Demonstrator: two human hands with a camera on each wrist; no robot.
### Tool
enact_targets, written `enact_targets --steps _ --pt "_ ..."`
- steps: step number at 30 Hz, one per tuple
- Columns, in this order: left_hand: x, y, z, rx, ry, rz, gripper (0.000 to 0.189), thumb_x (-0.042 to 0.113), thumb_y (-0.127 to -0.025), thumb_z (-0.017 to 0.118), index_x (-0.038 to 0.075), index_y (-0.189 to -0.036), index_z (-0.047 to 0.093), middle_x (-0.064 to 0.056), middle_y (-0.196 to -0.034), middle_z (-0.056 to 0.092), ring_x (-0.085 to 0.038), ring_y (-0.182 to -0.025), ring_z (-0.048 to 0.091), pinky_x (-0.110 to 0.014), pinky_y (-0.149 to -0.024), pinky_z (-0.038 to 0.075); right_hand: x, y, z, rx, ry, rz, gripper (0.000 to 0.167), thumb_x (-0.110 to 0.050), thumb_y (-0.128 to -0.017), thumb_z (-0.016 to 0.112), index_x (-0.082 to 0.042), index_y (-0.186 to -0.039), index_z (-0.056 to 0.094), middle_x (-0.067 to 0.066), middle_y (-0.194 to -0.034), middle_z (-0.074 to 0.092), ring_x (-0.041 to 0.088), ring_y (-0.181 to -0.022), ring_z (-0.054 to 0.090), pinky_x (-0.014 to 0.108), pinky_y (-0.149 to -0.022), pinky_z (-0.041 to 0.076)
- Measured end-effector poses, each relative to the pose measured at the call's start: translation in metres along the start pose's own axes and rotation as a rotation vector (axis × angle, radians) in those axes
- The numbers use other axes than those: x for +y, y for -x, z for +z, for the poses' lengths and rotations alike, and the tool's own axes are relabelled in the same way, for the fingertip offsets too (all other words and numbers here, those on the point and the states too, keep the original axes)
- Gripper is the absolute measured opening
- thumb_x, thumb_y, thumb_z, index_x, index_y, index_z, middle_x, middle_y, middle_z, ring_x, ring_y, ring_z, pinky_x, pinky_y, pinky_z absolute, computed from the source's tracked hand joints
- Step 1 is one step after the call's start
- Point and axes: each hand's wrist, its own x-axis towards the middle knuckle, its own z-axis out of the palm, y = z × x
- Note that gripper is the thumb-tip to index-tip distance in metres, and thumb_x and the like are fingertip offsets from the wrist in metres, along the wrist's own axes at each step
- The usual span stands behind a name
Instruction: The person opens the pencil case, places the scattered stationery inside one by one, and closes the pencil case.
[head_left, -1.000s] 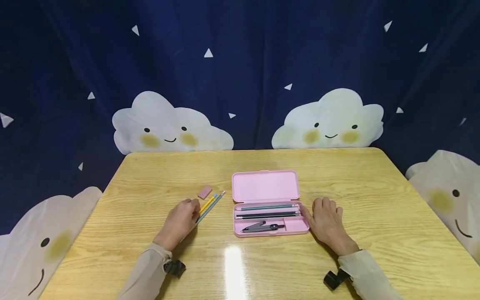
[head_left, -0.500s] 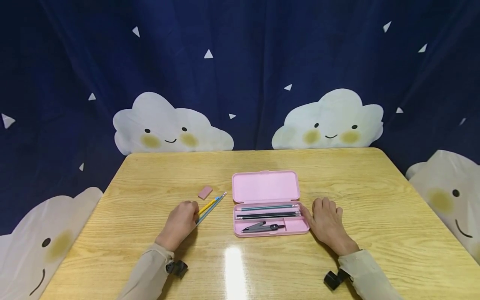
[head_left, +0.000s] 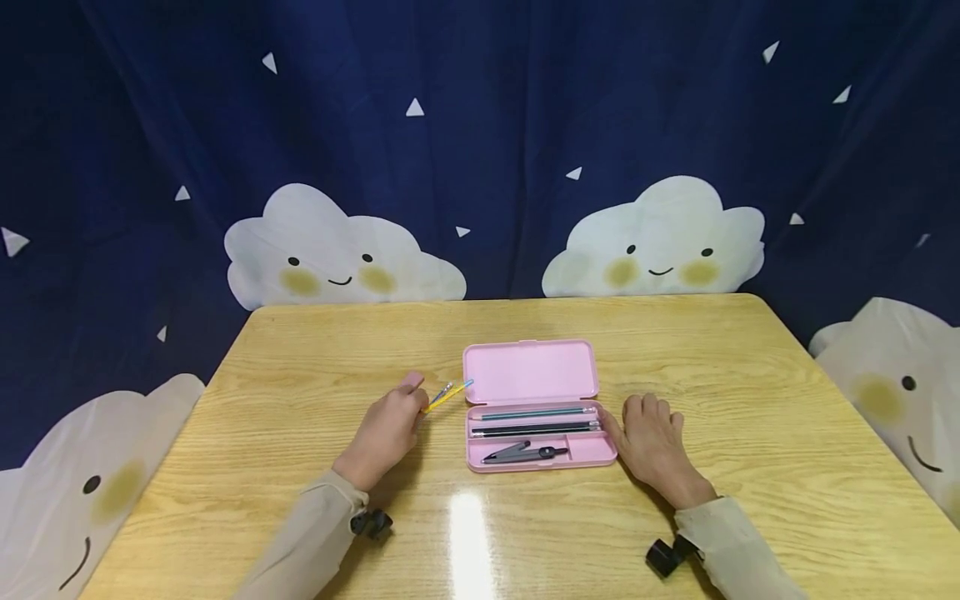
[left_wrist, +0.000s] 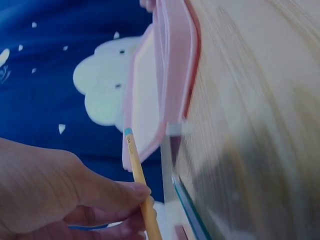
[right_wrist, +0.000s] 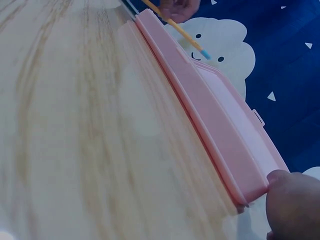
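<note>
Nearer to the pink pencil case (head_left: 529, 371) than half a second ago, the left hand (head_left: 386, 432) has shifted rightward, bringing a yellow pencil (left_wrist: 136, 160) along; the case itself stays put on the wooden counter (head_left: 315, 358). That hand is left of the case, thumb and fingers pinching the yellow pencil, whose blue end points toward the case's raised lid and shows in front of its lower left corner in the head view. Just beyond the fingers, also left of the case, a pink block (head_left: 412, 380) is partly hidden. A blue pencil (left_wrist: 190, 210) lies on the counter beside the held one, left of the case. Inside the case, a green pencil (head_left: 536, 413) lies at the back, dark pencils (head_left: 532, 430) in front of it, and a grey compass (head_left: 517, 455) in the front left compartment. At the case's right end, the right hand (head_left: 654, 448) rests with its fingers apart and grasping nothing, its thumb touching the edge. Behind the case hangs a navy curtain (head_left: 495, 125) with smiling clouds.
</note>
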Motion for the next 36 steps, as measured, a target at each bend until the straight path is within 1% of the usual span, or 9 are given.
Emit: enact_targets --steps 3,7,12,15,20,23,28,36 --pt "0.01 -0.008 0.004 -0.005 -0.005 0.067 0.014 -0.008 -0.079 0.072 0.002 -0.078 0.062 -0.007 -0.077 0.058 -0.021 -0.069 0.06 -0.034 -0.057 0.051 0.0 0.0 0.001 -0.001 0.006 -0.002 0.049 -0.05 -0.099 0.043 -0.004 -0.081 0.042 0.011 -0.08 0.035 0.031 -0.077 0.035 0.044 -0.066 0.023" --pt "0.026 -0.019 0.008 -0.027 0.004 0.152 0.013 -0.01 -0.078 0.069 0.001 -0.081 0.063 -0.009 -0.076 0.06 -0.022 -0.07 0.061 -0.034 -0.059 0.051 0.001 0.0 0.001 0.007 0.019 -0.005 0.05 -0.05 -0.098 0.044 -0.003 -0.081 0.043 0.011 -0.08 0.036 0.031 -0.076 0.035 0.044 -0.065 0.023" --pt "0.046 -0.031 0.015 -0.046 -0.045 0.26 0.015 -0.012 -0.077 0.063 0.003 -0.079 0.06 -0.008 -0.073 0.058 -0.023 -0.066 0.06 -0.036 -0.058 0.049 0.001 -0.001 0.001 0.021 0.034 -0.014 0.049 -0.049 -0.098 0.045 -0.003 -0.082 0.042 0.012 -0.081 0.035 0.032 -0.077 0.034 0.044 -0.066 0.023" --pt "0.057 -0.037 0.022 -0.072 -0.072 0.302 0.017 -0.012 -0.078 0.062 0.005 -0.079 0.06 -0.006 -0.073 0.058 -0.021 -0.065 0.059 -0.034 -0.058 0.048 0.001 -0.001 0.001 0.03 0.042 -0.018 0.049 -0.049 -0.098 0.046 -0.003 -0.081 0.042 0.012 -0.081 0.035 0.032 -0.077 0.034 0.044 -0.065 0.023" --pt "0.071 -0.045 0.032 -0.133 -0.115 0.326 0.012 -0.003 -0.077 0.07 0.005 -0.082 0.063 -0.004 -0.073 0.059 -0.017 -0.066 0.058 -0.029 -0.057 0.048 0.001 0.0 0.002 0.035 0.05 -0.005 0.051 -0.053 -0.097 0.045 -0.005 -0.08 0.04 0.012 -0.082 0.035 0.032 -0.077 0.034 0.044 -0.066 0.023" --pt "0.078 -0.048 0.037 -0.157 -0.136 0.333 0.011 0.001 -0.079 0.072 0.005 -0.084 0.065 -0.004 -0.074 0.059 -0.017 -0.067 0.059 -0.028 -0.057 0.049 0.002 0.0 0.002 0.047 0.051 0.003 0.052 -0.054 -0.096 0.047 -0.005 -0.079 0.039 0.012 -0.081 0.034 0.032 -0.076 0.033 0.044 -0.066 0.022" --pt "0.088 -0.054 0.041 -0.204 -0.144 0.317 0.012 0.001 -0.08 0.072 0.006 -0.091 0.068 -0.004 -0.079 0.062 -0.017 -0.072 0.061 -0.029 -0.062 0.051 0.003 0.0 0.003 0.081 0.057 0.004 0.052 -0.053 -0.094 0.05 -0.006 -0.078 0.038 0.012 -0.08 0.033 0.032 -0.075 0.032 0.043 -0.066 0.022" --pt "0.097 -0.061 0.046 -0.235 -0.16 0.295 0.015 0.001 -0.081 0.072 0.009 -0.093 0.068 -0.003 -0.083 0.063 -0.016 -0.076 0.062 -0.029 -0.064 0.051 0.003 0.001 0.003 0.105 0.059 -0.008 0.053 -0.053 -0.093 0.052 -0.004 -0.078 0.037 0.011 -0.079 0.033 0.031 -0.073 0.031 0.041 -0.064 0.022"
